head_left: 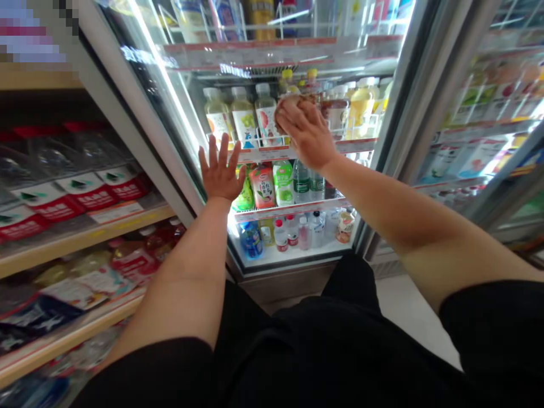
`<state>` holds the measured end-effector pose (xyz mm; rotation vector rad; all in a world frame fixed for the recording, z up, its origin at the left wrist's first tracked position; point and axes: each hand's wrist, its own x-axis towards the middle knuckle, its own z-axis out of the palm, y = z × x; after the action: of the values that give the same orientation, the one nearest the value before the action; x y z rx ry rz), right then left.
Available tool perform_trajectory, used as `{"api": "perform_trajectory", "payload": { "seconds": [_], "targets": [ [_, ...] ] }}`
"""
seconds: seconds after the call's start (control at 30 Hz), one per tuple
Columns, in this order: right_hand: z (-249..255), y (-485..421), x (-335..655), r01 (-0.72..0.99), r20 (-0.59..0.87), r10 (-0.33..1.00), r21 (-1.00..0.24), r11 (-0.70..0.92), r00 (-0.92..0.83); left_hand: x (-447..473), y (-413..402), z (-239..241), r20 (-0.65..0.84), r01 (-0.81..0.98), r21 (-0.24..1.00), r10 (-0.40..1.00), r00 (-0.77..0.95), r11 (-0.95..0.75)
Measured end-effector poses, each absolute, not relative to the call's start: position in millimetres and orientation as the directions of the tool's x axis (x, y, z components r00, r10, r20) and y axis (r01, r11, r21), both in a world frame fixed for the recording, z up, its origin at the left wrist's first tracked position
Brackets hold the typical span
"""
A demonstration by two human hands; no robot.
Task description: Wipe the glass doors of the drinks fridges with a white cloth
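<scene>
A glass cooler door (293, 263) stands in front of me, with lit shelves of drinks behind it. My left hand (221, 173) lies flat on the left part of the glass, fingers spread, holding nothing. My right hand (309, 133) presses a brownish, crumpled cloth (281, 116) against the pane, a little higher and to the right. Most of the cloth is hidden under the fingers. Through the glass, pale bottles (244, 116) show between the two hands, and a red-labelled bottle (263, 187) stands on the shelf below.
At the left, an open shelf (85, 238) carries several bottles with red-and-white labels (59, 198). Another glass-fronted cooler (480, 113) adjoins on the right beyond a metal frame (429, 96). Pale floor (408, 317) shows beside my legs.
</scene>
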<state>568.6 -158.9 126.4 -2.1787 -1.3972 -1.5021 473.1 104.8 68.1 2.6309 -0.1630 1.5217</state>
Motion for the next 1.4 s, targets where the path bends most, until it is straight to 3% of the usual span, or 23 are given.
{"api": "perform_trajectory", "payload": {
  "seconds": [0.17, 0.23, 0.37, 0.43, 0.5, 0.57, 0.67, 0.73, 0.9, 1.07, 1.23, 1.4],
  "targets": [
    [113, -162, 563, 0.766, 0.511, 0.859, 0.569, -0.300, -0.043, 477, 108, 67, 0.848, -0.093, 0.002, -0.048, 0.527, -0.996],
    [117, -167, 564, 0.756, 0.552, 0.833, 0.562, -0.335, -0.041, 477, 108, 67, 0.847, -0.113, 0.012, -0.050, 0.530, -0.994],
    [121, -175, 571, 0.713, 0.786, 0.614, 0.394, -0.580, 0.066, 475, 106, 67, 0.854, -0.139, 0.028, -0.049, 0.518, -0.990],
    [113, -180, 574, 0.719, 0.723, 0.690, 0.461, -0.520, 0.036, 475, 105, 68, 0.851, -0.119, 0.026, -0.040, 0.523, -0.993],
    [104, -187, 577, 0.739, 0.552, 0.832, 0.582, -0.340, -0.052, 474, 105, 68, 0.846, -0.097, 0.034, -0.023, 0.533, -0.995],
    [97, -196, 582, 0.739, 0.490, 0.867, 0.617, -0.271, -0.091, 474, 105, 68, 0.842, -0.102, 0.046, -0.017, 0.539, -0.994],
    [94, -213, 592, 0.712, 0.743, 0.669, 0.464, -0.527, 0.011, 474, 106, 67, 0.853, -0.123, 0.042, -0.028, 0.521, -0.992],
    [92, -224, 596, 0.703, 0.823, 0.565, 0.366, -0.610, 0.061, 474, 106, 67, 0.860, -0.123, 0.030, -0.037, 0.508, -0.992],
    [85, -249, 599, 0.770, 0.615, 0.786, 0.476, -0.425, 0.054, 474, 104, 67, 0.866, -0.165, 0.056, -0.034, 0.499, -0.985],
    [76, -272, 608, 0.697, 0.863, 0.485, 0.259, -0.668, 0.144, 474, 104, 67, 0.873, -0.146, 0.045, -0.032, 0.487, -0.988],
    [65, -292, 615, 0.745, 0.716, 0.689, 0.400, -0.534, 0.109, 475, 105, 66, 0.877, -0.140, 0.042, -0.031, 0.479, -0.989],
    [58, -306, 618, 0.668, 0.887, 0.432, 0.221, -0.711, 0.165, 474, 104, 67, 0.870, -0.149, 0.056, -0.025, 0.492, -0.987]
  ]
}}
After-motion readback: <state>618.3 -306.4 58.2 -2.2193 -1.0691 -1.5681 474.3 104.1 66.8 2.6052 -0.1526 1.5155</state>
